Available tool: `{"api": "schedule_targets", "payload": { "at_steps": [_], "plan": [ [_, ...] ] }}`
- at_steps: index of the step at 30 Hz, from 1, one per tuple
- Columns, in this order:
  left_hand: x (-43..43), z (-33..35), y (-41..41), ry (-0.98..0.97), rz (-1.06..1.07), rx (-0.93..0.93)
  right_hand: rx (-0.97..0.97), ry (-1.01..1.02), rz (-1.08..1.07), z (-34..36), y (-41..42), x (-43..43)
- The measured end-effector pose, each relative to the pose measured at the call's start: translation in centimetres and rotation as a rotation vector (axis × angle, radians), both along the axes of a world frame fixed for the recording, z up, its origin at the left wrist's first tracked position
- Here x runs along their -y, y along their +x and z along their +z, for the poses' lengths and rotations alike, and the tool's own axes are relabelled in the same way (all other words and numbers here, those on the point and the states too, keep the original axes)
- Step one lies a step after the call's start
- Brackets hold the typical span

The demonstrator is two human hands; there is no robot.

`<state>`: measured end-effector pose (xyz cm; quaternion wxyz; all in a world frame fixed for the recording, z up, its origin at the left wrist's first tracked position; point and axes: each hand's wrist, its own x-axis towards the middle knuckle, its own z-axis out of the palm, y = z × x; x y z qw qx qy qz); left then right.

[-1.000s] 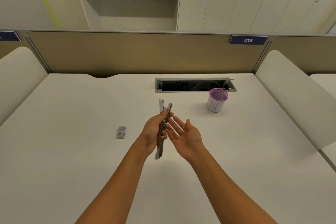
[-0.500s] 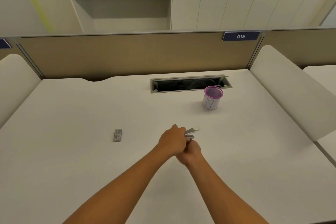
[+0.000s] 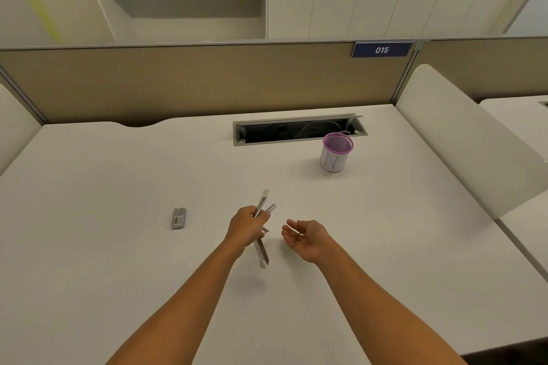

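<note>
Tools (image 3: pixel 262 250): 2 slim metal ones, crossed, gripped mid-length in the left hand (image 3: pixel 248 227), above the middle of the desk (image 3: pixel 118 261). Likely step: pass 1 to the right hand (image 3: pixel 307 236), or drop both in the cup (image 3: pixel 336 154). Best to square the ends first so neither slips. Left forearm reaches forward, fingers curled round the pair. Right hand sits near it, palm up, fingers loose, holding nothing.
</note>
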<state>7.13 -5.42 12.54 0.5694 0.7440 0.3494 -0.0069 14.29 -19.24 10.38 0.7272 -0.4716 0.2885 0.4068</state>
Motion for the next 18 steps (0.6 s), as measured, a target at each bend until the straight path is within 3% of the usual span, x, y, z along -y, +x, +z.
{"api": "schedule_targets", "payload": {
  "at_steps": [11,18],
  "plan": [
    [-1.2,-2.6,-0.5,-0.554,0.311,0.203,0.267,0.032,0.019,2.3,7.3,0.6],
    [-2.1,-2.8,0.3,-0.629,0.383,0.277,0.537,-0.098,-0.124,8.4,15.8,-0.1]
  ]
}}
